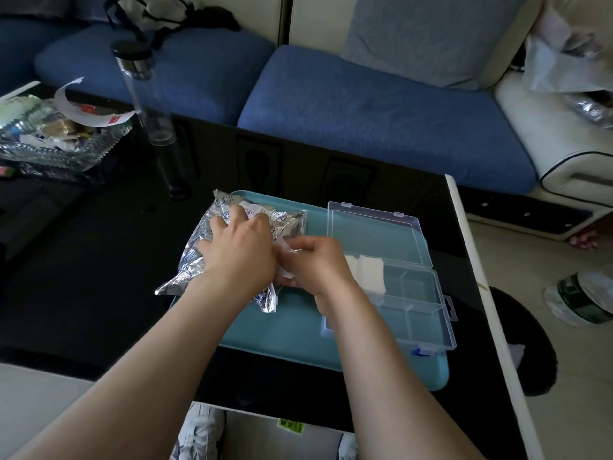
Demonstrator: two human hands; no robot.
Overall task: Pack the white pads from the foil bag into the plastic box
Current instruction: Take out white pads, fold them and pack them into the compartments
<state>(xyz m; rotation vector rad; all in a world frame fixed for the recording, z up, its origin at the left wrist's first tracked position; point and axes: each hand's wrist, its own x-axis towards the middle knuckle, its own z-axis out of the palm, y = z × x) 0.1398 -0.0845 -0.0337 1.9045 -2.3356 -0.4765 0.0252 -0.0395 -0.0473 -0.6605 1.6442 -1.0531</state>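
Both hands (239, 252) (315, 262) hold the foil bag (194, 260), mouth toward plastic box (428, 327).

This is a home living room. Beyond the left hand (238, 250) and the right hand (315, 263) runs a blue fabric sofa (365, 104) with a cream armrest (544, 127) at its far-right end. Both hands work over a glossy black bench (99, 260). Far left of them stand a glass dish (49, 154) of snack wrappers and a tall clear bottle (146, 94); right of them 1 plastic water bottle (577, 300) lies on the pale floor (580, 410).
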